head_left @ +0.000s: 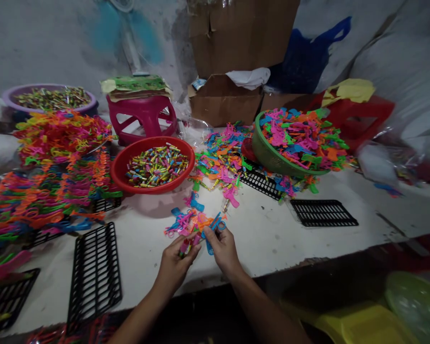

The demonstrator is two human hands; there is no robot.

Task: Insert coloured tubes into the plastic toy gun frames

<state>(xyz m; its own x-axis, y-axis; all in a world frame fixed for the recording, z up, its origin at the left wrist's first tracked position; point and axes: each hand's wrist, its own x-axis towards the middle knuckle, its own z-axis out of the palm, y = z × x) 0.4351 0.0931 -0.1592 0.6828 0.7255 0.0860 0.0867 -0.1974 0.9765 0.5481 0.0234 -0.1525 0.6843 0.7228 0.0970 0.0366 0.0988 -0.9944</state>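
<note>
My left hand (175,263) is closed on a few small coloured tubes (185,247) near the front of the white table (272,234). My right hand (222,246) pinches a blue plastic toy gun piece (212,229) right beside it. Both hands meet just below a small heap of bright toy pieces (186,222). A red bowl (129,160) full of little coloured tubes sits behind them. A green bowl (268,157) heaped with toy gun pieces stands at the back right.
Black slotted racks lie on the table: one at the left front (95,272), one at the right (324,212), one in the middle (260,181). Stacks of filled racks (53,167) fill the left. A pink stool (143,117), cardboard boxes (236,38), a purple basin (50,98) stand behind.
</note>
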